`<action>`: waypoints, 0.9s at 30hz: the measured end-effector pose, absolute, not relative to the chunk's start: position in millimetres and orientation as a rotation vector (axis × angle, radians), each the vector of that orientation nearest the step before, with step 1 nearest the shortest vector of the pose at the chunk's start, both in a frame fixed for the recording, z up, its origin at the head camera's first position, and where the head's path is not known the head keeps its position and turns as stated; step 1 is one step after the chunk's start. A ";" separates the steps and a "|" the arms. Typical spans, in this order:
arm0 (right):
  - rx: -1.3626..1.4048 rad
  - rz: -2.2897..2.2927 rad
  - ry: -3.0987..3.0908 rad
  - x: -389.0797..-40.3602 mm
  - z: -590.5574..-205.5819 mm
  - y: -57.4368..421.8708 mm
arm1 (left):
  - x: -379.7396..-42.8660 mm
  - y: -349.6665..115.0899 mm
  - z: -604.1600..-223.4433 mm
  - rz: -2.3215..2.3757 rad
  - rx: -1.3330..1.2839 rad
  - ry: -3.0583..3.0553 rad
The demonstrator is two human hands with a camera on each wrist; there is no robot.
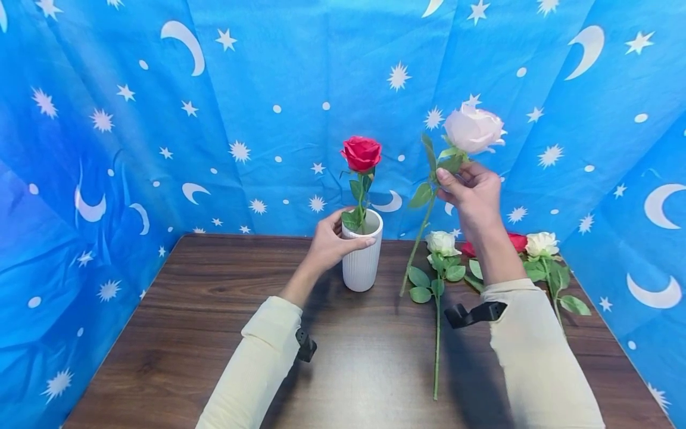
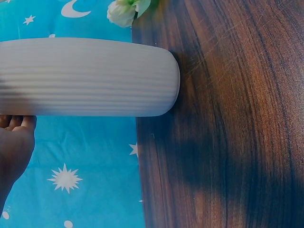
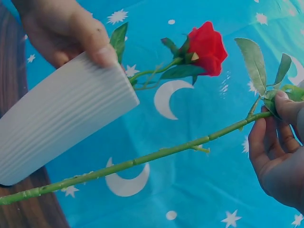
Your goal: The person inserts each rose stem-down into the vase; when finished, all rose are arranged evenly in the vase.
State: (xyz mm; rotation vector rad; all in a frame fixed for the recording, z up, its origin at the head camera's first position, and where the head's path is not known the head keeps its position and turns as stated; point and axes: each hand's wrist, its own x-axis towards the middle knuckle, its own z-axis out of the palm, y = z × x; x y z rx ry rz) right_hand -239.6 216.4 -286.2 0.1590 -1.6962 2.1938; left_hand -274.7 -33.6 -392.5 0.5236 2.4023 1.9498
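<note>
A white ribbed vase (image 1: 360, 268) stands upright on the wooden table, with a red rose (image 1: 361, 154) in it. My left hand (image 1: 333, 239) grips the vase near its rim, thumb across the front; the right wrist view shows the same left hand (image 3: 71, 33) at the rim. Right of the vase and above the table, my right hand (image 1: 474, 193) pinches a pale pink rose (image 1: 473, 128) just under its bloom. The long green stem (image 3: 156, 154) slants down to the left, its lower end beside the vase in the head view.
On the table's right side lie a white rose (image 1: 442, 244), another white rose (image 1: 542, 244) and a red bloom (image 1: 517, 241) partly hidden behind my right forearm. A blue cloth (image 1: 300, 71) with moons and stars hangs around the brown table (image 1: 214, 333).
</note>
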 end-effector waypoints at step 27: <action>0.370 2.217 -1.396 -240.8 -206.5 204.8 | -270.7 -34.7 -391.4 1.947 0.505 2.391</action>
